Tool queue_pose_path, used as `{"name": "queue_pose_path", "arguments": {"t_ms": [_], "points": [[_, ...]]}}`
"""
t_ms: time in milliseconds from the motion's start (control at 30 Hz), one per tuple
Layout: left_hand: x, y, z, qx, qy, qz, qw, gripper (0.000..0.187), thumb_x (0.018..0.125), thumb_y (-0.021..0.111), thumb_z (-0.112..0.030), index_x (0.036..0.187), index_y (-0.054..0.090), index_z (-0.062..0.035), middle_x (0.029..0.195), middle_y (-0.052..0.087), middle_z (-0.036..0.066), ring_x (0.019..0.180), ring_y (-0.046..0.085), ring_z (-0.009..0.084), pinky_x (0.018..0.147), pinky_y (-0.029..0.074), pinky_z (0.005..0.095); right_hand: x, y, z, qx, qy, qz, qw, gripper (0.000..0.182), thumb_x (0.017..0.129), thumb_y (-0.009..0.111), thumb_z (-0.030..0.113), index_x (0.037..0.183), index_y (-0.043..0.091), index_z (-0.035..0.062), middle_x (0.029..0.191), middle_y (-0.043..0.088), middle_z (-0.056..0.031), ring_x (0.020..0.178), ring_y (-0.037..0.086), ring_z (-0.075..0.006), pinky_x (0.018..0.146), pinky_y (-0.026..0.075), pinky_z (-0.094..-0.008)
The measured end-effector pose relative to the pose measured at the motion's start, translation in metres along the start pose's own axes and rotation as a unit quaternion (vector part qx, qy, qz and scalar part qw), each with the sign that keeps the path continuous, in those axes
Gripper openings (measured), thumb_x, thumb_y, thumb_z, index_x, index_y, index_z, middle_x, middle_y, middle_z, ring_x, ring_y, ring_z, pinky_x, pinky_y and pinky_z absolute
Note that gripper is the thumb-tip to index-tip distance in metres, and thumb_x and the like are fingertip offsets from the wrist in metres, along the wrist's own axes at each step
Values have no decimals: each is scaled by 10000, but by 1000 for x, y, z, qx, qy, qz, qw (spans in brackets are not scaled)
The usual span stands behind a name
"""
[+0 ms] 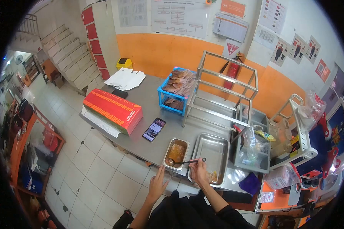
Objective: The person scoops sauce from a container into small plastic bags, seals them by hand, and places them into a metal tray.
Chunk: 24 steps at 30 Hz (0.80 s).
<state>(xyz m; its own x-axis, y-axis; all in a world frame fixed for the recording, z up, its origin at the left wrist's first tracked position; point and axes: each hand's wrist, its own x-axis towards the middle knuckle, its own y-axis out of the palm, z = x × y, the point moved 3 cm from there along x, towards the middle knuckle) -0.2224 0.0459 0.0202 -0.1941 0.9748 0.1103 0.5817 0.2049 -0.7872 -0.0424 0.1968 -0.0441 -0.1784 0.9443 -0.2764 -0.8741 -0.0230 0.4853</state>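
Observation:
My right hand (200, 171) grips the black handle of a ladle (185, 162) whose bowl rests at the near end of a small steel pan of brown sauce (176, 151). Just right of that pan sits a larger steel tray (211, 154), mostly bare, with a little food in its near corner by my right hand. At the table's front edge, just below the sauce pan, my left hand (158, 183) has its fingers spread over what looks like a small clear cup, hard to make out.
A steel table (149, 99) carries a phone (154, 129), a long red box (112, 110), a blue basket of brown packets (176, 91), a steel rack (225, 89) and a bin of plastic bags (252, 150). A sealing machine (298, 133) stands at right. Stairs rise at far left.

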Motion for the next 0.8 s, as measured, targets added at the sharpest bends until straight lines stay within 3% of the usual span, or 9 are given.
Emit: {"name": "queue_pose_path", "arguments": {"t_ms": [333,600,700,800], "points": [[-1,3,2,5,-7,3,1000,822,784,730,-135,1477,299,-34,1537,303,152,1190,537,329,921,447,409,-15,29,15,-87,-75,30,993,417,1030,428,391,982,535,-9,943,665,-183,751,634,-188,715,531,-297],[-1,4,6,-3,2,-3,1000,842,766,739,-114,1483,301,-60,1520,326,155,1004,616,272,887,456,408,29,-14,-22,102,92,-123,983,327,1035,439,283,943,534,-16,898,649,-184,736,618,-205,637,543,-311],[-2,-1,6,-38,-32,-3,999,784,791,721,-143,1466,332,-60,1503,337,170,1172,527,361,934,438,441,39,-27,-34,138,132,-129,973,301,1033,435,237,954,535,-36,911,643,-190,764,621,-219,640,568,-296],[-3,-7,5,-41,-46,-15,998,757,794,725,-122,1448,350,-59,1471,345,188,1139,545,363,933,449,426,45,-37,-44,190,187,-129,955,281,1031,416,187,988,538,-62,934,635,-192,793,623,-228,697,593,-278]]}}
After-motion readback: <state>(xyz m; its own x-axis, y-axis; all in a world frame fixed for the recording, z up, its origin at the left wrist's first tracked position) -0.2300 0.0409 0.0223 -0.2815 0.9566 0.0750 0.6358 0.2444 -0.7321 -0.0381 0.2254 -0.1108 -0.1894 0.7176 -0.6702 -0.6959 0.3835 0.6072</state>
